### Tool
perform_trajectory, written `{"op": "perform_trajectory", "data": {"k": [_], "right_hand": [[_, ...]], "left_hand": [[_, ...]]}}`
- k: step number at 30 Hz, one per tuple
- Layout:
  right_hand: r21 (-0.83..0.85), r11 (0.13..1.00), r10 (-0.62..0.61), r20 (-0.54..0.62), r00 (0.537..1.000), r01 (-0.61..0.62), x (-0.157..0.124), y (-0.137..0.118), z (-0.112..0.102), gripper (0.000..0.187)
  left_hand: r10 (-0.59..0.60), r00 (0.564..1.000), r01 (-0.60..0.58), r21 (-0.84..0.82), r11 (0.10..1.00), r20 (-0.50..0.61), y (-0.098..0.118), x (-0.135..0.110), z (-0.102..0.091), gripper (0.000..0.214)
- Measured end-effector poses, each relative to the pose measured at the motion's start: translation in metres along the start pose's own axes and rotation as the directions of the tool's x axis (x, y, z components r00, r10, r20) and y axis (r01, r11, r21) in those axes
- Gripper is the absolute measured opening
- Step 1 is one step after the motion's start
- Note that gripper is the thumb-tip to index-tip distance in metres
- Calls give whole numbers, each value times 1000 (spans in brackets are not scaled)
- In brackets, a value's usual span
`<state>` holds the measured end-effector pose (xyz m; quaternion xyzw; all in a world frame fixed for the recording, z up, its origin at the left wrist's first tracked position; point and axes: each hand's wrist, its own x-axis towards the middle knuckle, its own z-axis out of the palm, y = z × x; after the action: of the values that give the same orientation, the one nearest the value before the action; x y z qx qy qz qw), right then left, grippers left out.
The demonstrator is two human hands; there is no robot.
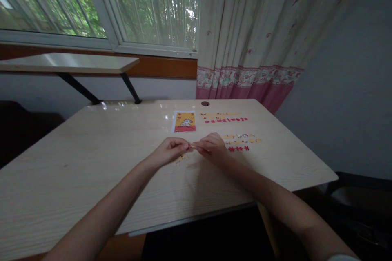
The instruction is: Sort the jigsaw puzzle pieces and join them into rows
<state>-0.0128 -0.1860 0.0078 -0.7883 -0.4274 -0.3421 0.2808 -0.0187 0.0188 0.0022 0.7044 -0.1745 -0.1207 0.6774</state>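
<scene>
My left hand (172, 149) and my right hand (212, 147) meet above the middle of the table, fingertips pinched together. Between them is a small yellowish puzzle piece (191, 145), mostly covered by the fingers. Under my left hand lie several small yellow bits (181, 157), too small to make out fully. Just beyond the hands is a picture card (185, 122) with a white cartoon animal on yellow and red. To the right of my right hand, yellow and white puzzle pieces (245, 136) lie in rows, with red puzzle pieces (239, 149) nearer me.
Farther back, more red puzzle pieces (226, 120) form a row beside the card. The pale wooden table (92, 171) has a cable hole (205, 103) at its far edge. A raised shelf (70, 63) stands at the back left. A curtain (245, 28) hangs behind.
</scene>
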Motion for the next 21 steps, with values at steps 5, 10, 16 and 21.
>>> {"op": "perform_trajectory", "data": {"k": [5, 10, 16, 21], "right_hand": [[-28, 990, -136, 6, 991, 136, 1, 1, -4, 11], [10, 998, -67, 33, 997, 67, 2, 1, -3, 15], [36, 999, 5, 126, 992, -9, 0, -1, -1, 21], [58, 998, -9, 183, 983, -1, 2, -4, -4, 24]], "left_hand": [[-42, 999, 40, -55, 998, -28, 6, 0, 1, 29], [-23, 1000, 23, -17, 1000, -17, 5, 0, 0, 29], [-29, 999, 26, 131, 991, 27, 1, -1, -4, 28], [-28, 998, 18, 147, 989, 61, 5, -3, -3, 22]]}}
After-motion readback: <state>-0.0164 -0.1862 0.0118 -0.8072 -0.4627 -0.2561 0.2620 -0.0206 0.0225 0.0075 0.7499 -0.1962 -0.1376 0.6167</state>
